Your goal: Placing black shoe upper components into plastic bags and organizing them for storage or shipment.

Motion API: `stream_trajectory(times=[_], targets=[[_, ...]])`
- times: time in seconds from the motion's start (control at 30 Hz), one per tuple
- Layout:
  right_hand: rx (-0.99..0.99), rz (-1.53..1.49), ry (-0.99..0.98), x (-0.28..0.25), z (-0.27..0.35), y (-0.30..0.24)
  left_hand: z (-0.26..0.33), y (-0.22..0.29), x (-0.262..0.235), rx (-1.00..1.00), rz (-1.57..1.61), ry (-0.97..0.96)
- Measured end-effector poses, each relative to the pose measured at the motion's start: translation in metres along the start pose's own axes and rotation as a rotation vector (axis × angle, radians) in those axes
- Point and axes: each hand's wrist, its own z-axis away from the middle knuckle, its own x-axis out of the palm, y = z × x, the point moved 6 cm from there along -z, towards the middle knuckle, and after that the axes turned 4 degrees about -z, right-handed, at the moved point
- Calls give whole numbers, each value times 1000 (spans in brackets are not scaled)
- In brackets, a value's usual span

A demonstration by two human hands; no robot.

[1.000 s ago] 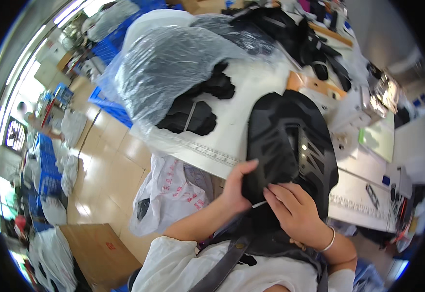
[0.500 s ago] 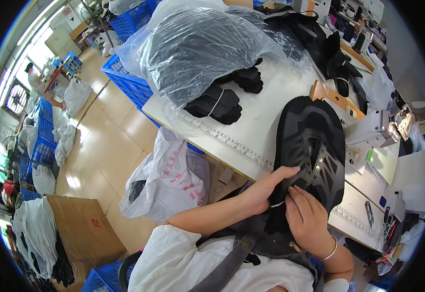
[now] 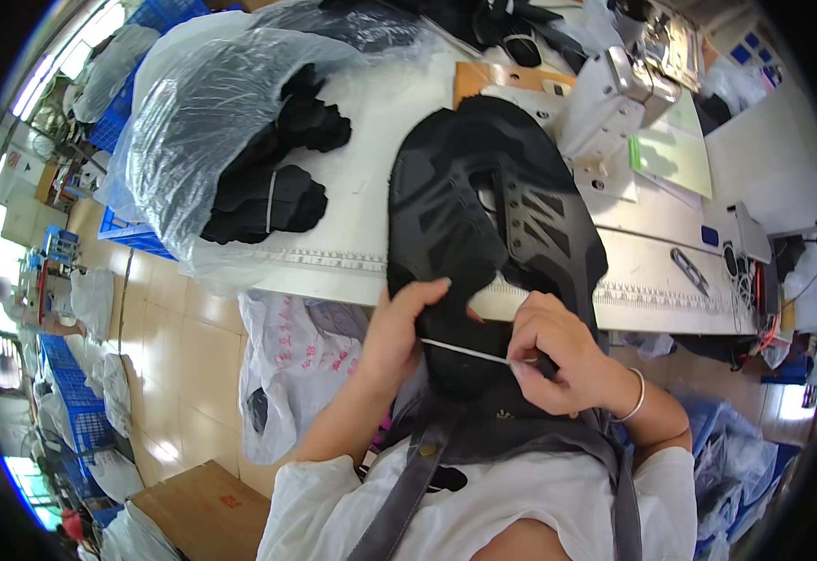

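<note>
Black shoe uppers (image 3: 446, 224), apparently stacked, lie over the table's front edge with their toe end pointing away from me. A thin white band (image 3: 465, 352) crosses their near end. My left hand (image 3: 390, 335) grips the uppers' left side, its thumb on top and its other fingers hidden underneath. On the right, my right hand (image 3: 558, 353) is closed in a pinch on the band's right part, drawing it taut. Between the two hands, an opening in the uppers shows the white table and its ruler strip.
A sewing machine (image 3: 605, 105) stands beyond the uppers at right, near a wooden block (image 3: 469, 82). Clear plastic (image 3: 207, 112) covers banded black pieces (image 3: 298, 198) at left. A cutter (image 3: 689, 271) lies on the right. Below the table edge hangs a white bag (image 3: 282, 374).
My hands have moved apart, and the white band is now stretched across the uppers. The uppers' near end has opened up. My view has turned, so the table lies more level.
</note>
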Motion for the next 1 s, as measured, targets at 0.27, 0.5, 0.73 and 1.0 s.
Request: stream_trajectory(times=[0.27, 0.5, 0.73, 1.0], targets=[[-290, -17, -463, 64, 48, -16, -15, -3, 11, 85, 215, 110], [173, 327, 11, -33, 46, 8, -8, 19, -31, 40, -224, 80], [493, 891, 798, -185, 155, 21, 6, 63, -33, 517, -1329, 423], [597, 1137, 883, -218, 212, 48, 67, 156, 10, 1266, -1952, 927]])
